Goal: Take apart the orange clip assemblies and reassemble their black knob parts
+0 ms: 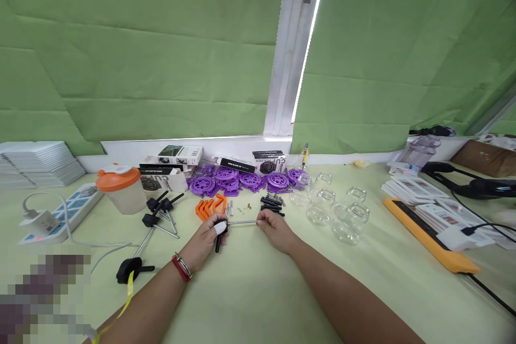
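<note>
My left hand [207,239] grips a black handle piece [220,236] fitted on the end of a thin metal rod [242,222]; a white wrap covers one fingertip. My right hand [274,228] pinches the rod's other end. The rod lies level just above the pale green table [258,290]. Just beyond my hands lie orange plastic hooks [209,207], small screws and springs [244,208] and black pins [272,204]. Purple wheels [242,180] sit in a row behind them.
Assembled black-handled rods [157,220] lie to the left, near an orange-lidded cup [121,188] and a power strip [60,215]. Several clear glass jars [338,209] stand right of my hands. An orange tray edge [427,242], cards and black cables are at far right. Small boxes [177,158] line the window ledge.
</note>
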A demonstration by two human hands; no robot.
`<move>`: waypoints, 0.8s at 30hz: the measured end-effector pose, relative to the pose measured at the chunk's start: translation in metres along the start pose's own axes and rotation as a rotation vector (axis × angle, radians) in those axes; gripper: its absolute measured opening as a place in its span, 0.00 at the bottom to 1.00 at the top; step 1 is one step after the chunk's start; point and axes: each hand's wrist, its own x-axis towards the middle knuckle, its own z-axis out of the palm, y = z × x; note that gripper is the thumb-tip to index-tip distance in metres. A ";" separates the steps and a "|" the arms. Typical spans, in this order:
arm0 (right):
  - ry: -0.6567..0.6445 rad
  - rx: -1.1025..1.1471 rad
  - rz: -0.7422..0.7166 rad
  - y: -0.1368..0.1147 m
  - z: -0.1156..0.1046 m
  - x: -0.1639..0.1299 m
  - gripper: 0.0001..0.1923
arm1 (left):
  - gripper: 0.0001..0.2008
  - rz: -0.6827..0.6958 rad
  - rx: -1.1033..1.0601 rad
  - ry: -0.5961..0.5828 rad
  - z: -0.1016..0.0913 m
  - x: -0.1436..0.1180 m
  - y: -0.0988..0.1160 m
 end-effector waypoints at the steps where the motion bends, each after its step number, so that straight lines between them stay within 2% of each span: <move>1: -0.001 -0.011 0.001 0.000 0.000 0.000 0.08 | 0.09 0.002 -0.004 -0.001 0.000 0.000 0.000; 11: -0.004 -0.040 0.006 0.000 0.001 0.001 0.15 | 0.08 0.004 0.000 -0.012 -0.001 0.001 -0.004; 19: 0.016 0.078 0.010 0.006 0.002 0.000 0.09 | 0.10 0.001 0.012 -0.009 -0.002 0.001 -0.004; 24: -0.006 0.018 0.011 0.006 0.002 0.000 0.06 | 0.09 -0.001 0.007 -0.009 -0.001 0.000 -0.003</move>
